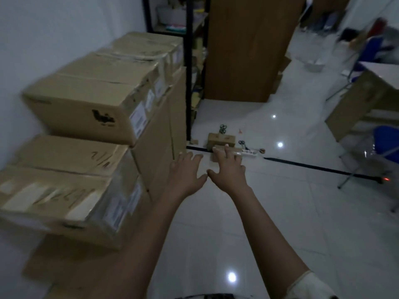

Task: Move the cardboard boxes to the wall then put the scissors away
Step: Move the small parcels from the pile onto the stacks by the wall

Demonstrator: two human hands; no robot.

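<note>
Both hands reach forward over the white tiled floor [280,212], palms down. The left hand [185,171] and the right hand [228,167] are side by side with their thumbs almost touching. The fingers of each are straight and spread, and neither holds anything. Along the wall [32,50] at the floor's left edge stand the cardboard boxes [86,100]. They are stacked in a row, one taped box on top of larger ones and another taped, labelled box [64,190] lower and nearer the camera. Farther out on the floor, just past the right hand's fingertips in the view, lies a small cardboard box [221,139]. The scissors [242,143], with black handles, lie on the tiles just beside its right side. Next to them is a white power strip [250,152], and a black cable [313,167] runs across the floor to the right. A black shelf rack [189,61] stands at the far end of the box row, with a wooden cabinet [248,50] beside it. At the right edge are a blue chair [386,143] and a white-topped bench [380,70]. The picture is dim and blurred at its borders.
</note>
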